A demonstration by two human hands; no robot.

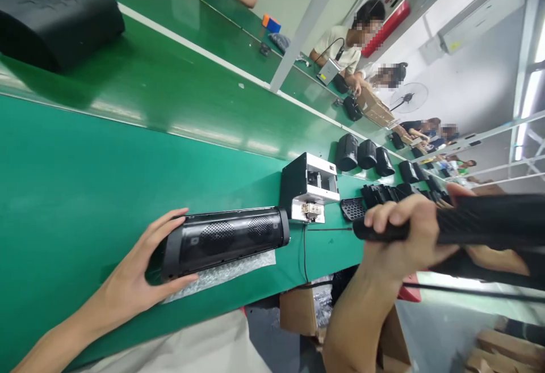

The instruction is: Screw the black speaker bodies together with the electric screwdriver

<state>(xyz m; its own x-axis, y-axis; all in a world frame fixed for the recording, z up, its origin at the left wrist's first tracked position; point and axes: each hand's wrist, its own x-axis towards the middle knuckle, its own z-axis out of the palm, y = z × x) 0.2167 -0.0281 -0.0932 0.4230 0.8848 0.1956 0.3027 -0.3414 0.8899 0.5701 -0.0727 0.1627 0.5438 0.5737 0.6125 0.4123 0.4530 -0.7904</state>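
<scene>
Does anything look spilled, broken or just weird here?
I see nothing spilled or broken. What looks odd is the slant: the white post leans sharply, probably just from a tilted view. Also, crinkly clear wrap pokes out from under the black casing that the left hand grips by one end.

A black housing (232, 239) lies grille-up, a black driver (481, 218) pointing toward it.

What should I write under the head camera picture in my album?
At a green table, the left hand grips a black perforated housing while the right hand holds a black tool.
</scene>
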